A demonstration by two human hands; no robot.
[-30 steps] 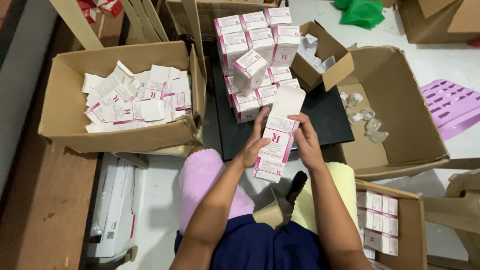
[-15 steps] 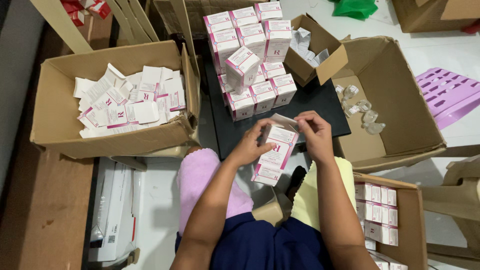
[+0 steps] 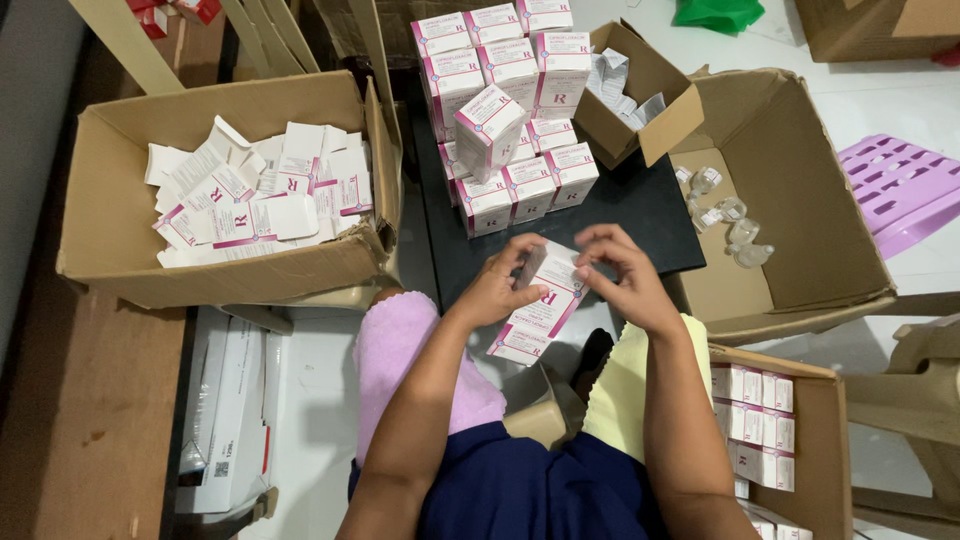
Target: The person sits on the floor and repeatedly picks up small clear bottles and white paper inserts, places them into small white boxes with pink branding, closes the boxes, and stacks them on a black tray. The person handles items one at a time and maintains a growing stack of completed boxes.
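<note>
At the upper left of the frame sits a big cardboard box heaped with flattened white-and-pink cartons. On the right, a second open brown box holds a few small clear vials on its floor. A smaller cardboard box at top centre contains folded paper leaflets. In the lower right corner a narrow box is packed with rows of finished cartons.

At mid-frame, the left hand clamps the side of a small white-and-pink carton, fingers closed round it, while the right hand pinches together at the carton's top end. The carton hangs tilted just over the near edge of a black board.

A stack of assembled cartons fills the far half of that board, one lying askew on top. Knees covered in pink cloth and yellow cloth crowd the space below. A flat white pack lies at lower left beside a wooden surface. A lilac plastic tray lies at the right edge. Boxes hem the board on both sides; only its front strip is bare.
</note>
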